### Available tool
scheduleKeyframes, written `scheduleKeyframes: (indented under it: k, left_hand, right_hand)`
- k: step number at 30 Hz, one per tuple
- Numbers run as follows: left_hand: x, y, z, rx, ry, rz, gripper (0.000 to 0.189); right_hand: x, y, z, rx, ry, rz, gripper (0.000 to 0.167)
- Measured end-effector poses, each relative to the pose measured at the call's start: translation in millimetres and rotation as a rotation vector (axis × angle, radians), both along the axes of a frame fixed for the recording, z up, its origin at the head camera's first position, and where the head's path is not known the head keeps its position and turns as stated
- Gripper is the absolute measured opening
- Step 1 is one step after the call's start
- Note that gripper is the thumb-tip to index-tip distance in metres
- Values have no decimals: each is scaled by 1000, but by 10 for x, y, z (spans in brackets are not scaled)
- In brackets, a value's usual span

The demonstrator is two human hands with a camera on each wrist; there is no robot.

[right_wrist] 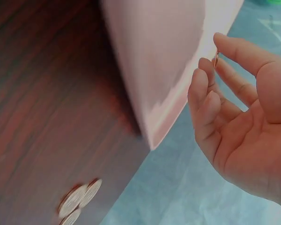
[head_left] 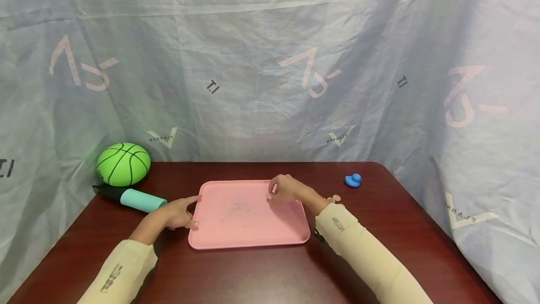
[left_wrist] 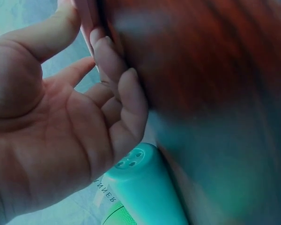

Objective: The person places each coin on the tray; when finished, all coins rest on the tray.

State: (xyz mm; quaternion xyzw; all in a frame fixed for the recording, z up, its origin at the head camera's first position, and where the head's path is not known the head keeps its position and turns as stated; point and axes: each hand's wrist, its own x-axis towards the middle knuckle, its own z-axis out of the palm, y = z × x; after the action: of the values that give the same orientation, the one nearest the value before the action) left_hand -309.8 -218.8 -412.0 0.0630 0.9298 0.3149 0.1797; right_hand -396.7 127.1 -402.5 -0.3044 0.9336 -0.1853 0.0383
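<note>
A pink rectangular tray (head_left: 249, 236) lies on the dark red wooden table. My left hand (head_left: 178, 213) is at its left side, thumb and fingertips at the rim; in the left wrist view the thumb (left_wrist: 51, 30) is on one side of the edge and curled fingers on the other. Over the tray's far right part, my right hand (head_left: 286, 188) pinches a small round coin (right_wrist: 216, 59) between thumb and fingertips, the coin seen nearly edge-on in the right wrist view. Grey smudges mark the tray's middle.
A few coins (right_wrist: 72, 200) lie close together right of the tray, beside my right sleeve. A blue rubber duck (head_left: 353, 180) sits farther back. At left are a green basketball (head_left: 123, 164) and a teal-and-black bottle-shaped object (head_left: 143, 200). Grey cloth (head_left: 253, 121) hangs behind the table.
</note>
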Motion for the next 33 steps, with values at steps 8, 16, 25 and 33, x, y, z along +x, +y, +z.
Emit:
scheduleKeyframes:
  k: [8, 16, 25, 33]
  left_hand:
    - [20, -4, -6, 11, 5, 0, 91]
    - [30, 4, 4, 11, 3, 1, 91]
    - [21, 6, 2, -9, 6, 2, 91]
    - [18, 26, -4, -12, 1, 2, 89]
  right_hand:
    - [-23, -222, -14, 74, -39, -6, 3]
    - [-44, -350, 4, 202, -35, -74, 5]
    - [-57, -485, 60, 229, -26, -67, 4]
    - [-119, -557, 13, 191, -37, -87, 9]
